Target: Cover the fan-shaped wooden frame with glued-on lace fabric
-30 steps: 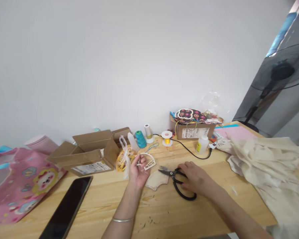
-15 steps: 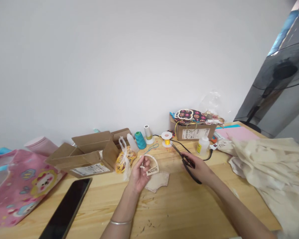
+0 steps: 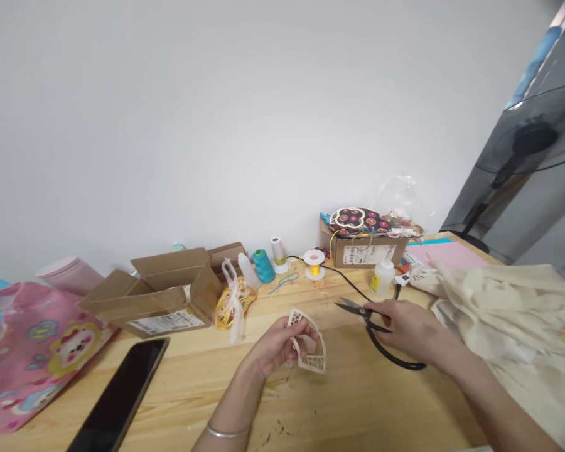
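Observation:
My left hand (image 3: 282, 344) pinches a pale, curved openwork frame (image 3: 314, 364) shaped like a small fan, with lattice at both ends. A pale piece shows behind the fingers; whether it is the cream fabric scrap I cannot tell. To the right, my right hand (image 3: 402, 326) grips black-handled scissors (image 3: 356, 307). Their blades are slightly apart and point left, clear of the frame. Dark snippets (image 3: 277, 433) are scattered on the wooden table (image 3: 358, 408) below the frame.
Behind stand an open cardboard box (image 3: 169, 304), teal thread (image 3: 263, 267), a yellow-wound spool (image 3: 314, 267), a glue bottle (image 3: 381, 276) and a filled box (image 3: 353, 251). A phone (image 3: 122, 389) and pink bag (image 3: 42, 358) lie left, cream fabric (image 3: 503, 314) right.
The frame has turned and moved right and nearer in my left hand. The fabric scrap no longer lies in view below it. My right hand has drawn the scissors right, with the blades now parted.

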A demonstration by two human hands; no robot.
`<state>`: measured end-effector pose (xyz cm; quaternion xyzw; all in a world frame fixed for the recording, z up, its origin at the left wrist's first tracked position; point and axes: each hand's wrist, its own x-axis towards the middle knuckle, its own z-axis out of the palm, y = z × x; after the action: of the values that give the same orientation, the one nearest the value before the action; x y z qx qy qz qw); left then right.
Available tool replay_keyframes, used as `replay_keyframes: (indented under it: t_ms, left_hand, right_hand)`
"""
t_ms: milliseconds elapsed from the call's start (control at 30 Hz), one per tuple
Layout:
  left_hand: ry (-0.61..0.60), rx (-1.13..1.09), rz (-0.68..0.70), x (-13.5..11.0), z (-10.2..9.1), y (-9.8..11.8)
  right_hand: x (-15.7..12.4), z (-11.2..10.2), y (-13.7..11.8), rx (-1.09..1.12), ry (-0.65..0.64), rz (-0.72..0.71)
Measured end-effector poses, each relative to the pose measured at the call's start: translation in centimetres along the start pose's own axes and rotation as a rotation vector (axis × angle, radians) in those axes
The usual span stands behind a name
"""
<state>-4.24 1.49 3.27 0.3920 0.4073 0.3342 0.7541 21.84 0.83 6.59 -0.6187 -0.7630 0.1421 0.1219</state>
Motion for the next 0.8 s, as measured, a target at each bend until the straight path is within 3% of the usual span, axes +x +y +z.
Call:
replay_keyframes:
  t_ms: [133, 233, 333, 467, 533, 633, 700, 800]
  left_hand:
    - [-0.017, -0.069, 0.095, -0.1, 0.4, 0.2]
    - [-0.016, -0.074, 0.116, -0.1, 0.6, 0.2]
    - [-0.006, -0.071, 0.106, 0.2, 0.8, -0.2]
    - [0.078, -0.091, 0.143, 0.8, 1.6, -0.8]
    - [0.132, -0.139, 0.199, 1.0, 2.3, -1.1]
    - [0.097, -0.214, 0.247, 1.1, 3.4, -1.3]
    - [0.079, -0.229, 0.255, 1.1, 3.9, -1.4]
    - [0.167, -0.224, 0.249, 1.1, 4.0, -1.5]
  right_hand:
    - [2.1, 3.0, -2.4, 0.555, 0.079, -0.047]
    - [2.8, 5.1, -4.6, 1.049, -0.040, -0.073]
    - [2.4, 6.2, -5.7, 1.318, -0.158, -0.072]
    - [1.9, 6.7, -5.5, 1.416, -0.143, -0.044]
    - [1.9, 6.8, -5.3, 1.412, -0.052, -0.007]
    - [2.1, 7.0, -5.3, 1.399, 0.100, 0.037]
    - [2.0, 6.9, -5.5, 1.357, 0.116, 0.008]
    - [1.9, 6.6, -5.4, 1.236, 0.117, -0.104]
